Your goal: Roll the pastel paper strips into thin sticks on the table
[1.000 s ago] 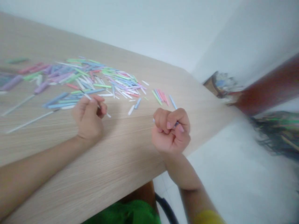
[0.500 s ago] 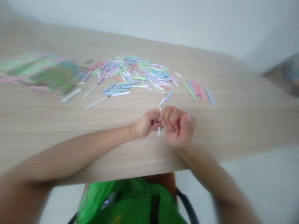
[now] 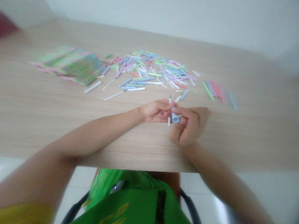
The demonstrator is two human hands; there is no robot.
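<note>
Between the thumb and fingers of my left hand (image 3: 156, 112) is a thin white pen refill (image 3: 169, 121), upright with its dark tip pointing away from me. My right hand (image 3: 190, 124) pinches a light blue pen barrel (image 3: 175, 119), whose open round end faces me. The barrel is right beside the refill, and fingers partly cover both. Just beyond the hands lie a short blue piece (image 3: 184, 94) and a small white piece (image 3: 177, 99).
A heap of pastel pen parts (image 3: 161, 68) spreads over the wooden table (image 3: 130, 146). Printed green and pink packs (image 3: 77, 63) are at the left. A row of pink, blue and green pieces (image 3: 213, 89) lies at the right, beside a blurred blue piece (image 3: 231, 100).
My right hand has turned over, bringing the light blue barrel into sight. The refill stays in my left hand. The whole view has shifted, so the table things appear further right.
</note>
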